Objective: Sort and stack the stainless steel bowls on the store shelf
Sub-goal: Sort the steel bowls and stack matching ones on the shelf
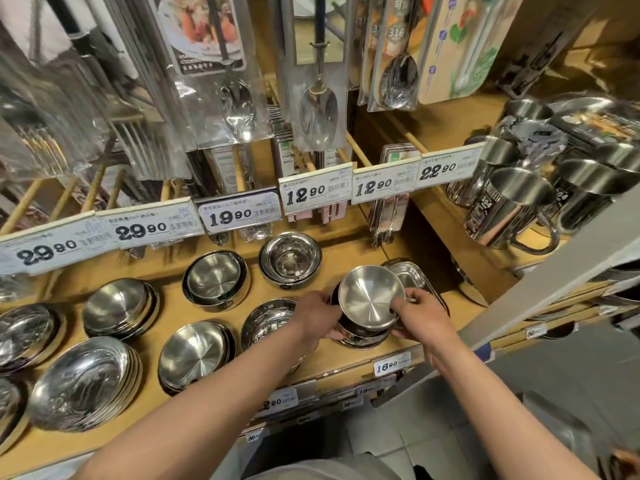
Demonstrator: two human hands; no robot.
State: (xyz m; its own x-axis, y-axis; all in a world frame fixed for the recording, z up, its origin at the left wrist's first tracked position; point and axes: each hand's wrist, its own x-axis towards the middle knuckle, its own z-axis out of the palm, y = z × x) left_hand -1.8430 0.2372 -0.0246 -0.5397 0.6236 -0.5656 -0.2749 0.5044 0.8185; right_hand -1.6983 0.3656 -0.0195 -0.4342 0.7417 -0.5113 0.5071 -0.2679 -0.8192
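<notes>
- A steel bowl [371,298] is being held tilted atop a small stack of bowls [360,336] near the wooden shelf's [346,358] front edge.
- Its left rim is being gripped by the left hand [316,315], fingers curled.
- Its right rim is being pinched by the right hand [420,315].
- A rectangular steel tray [410,277] is being partly hidden just behind it.

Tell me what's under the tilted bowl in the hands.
The tilted bowl rests on a short stack of bowls, gripped by the left hand and right hand. How many bowls are in the stack is hidden by the bowl and fingers.
</notes>
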